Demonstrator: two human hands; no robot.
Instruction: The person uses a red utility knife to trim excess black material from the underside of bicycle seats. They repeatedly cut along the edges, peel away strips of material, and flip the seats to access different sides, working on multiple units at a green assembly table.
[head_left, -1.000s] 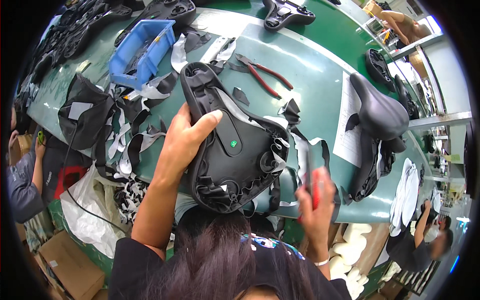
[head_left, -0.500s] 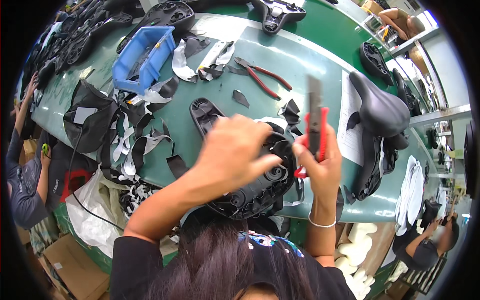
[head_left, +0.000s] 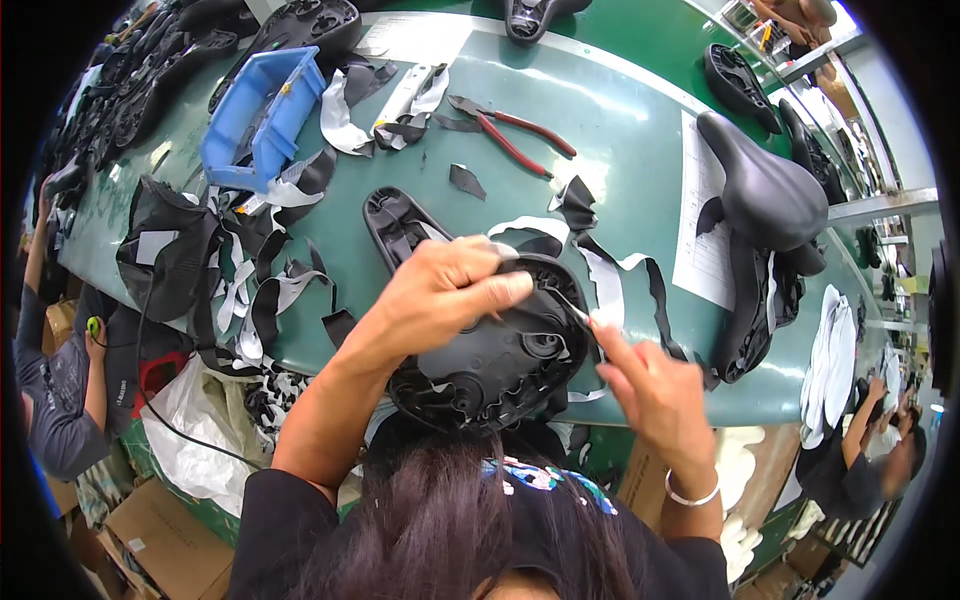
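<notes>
A black bicycle saddle [head_left: 470, 368] lies underside up at the table's near edge, its narrow nose pointing away to the left. My left hand [head_left: 435, 295] is closed over its far side, thumb and fingers pinching the black cover edge. My right hand [head_left: 655, 395] is closed at the saddle's right side. From its fingertips a thin metal tip [head_left: 578, 313] reaches the saddle's inner rim; the tool's red handle, seen earlier, is hidden by the hand. Black-and-white trim strip [head_left: 605, 285] curls beside the saddle.
Red-handled pliers [head_left: 515, 135] lie beyond the saddle. A blue bin [head_left: 262, 125] and scraps [head_left: 265, 300] sit to the left. On the right, a finished saddle [head_left: 760, 185] stands by a paper sheet [head_left: 703, 225]. Other people work at both sides.
My right hand has come down and turned the tool from upright toward the saddle's rim. My left hand has settled on the cover edge. The whole view has shifted slightly.
</notes>
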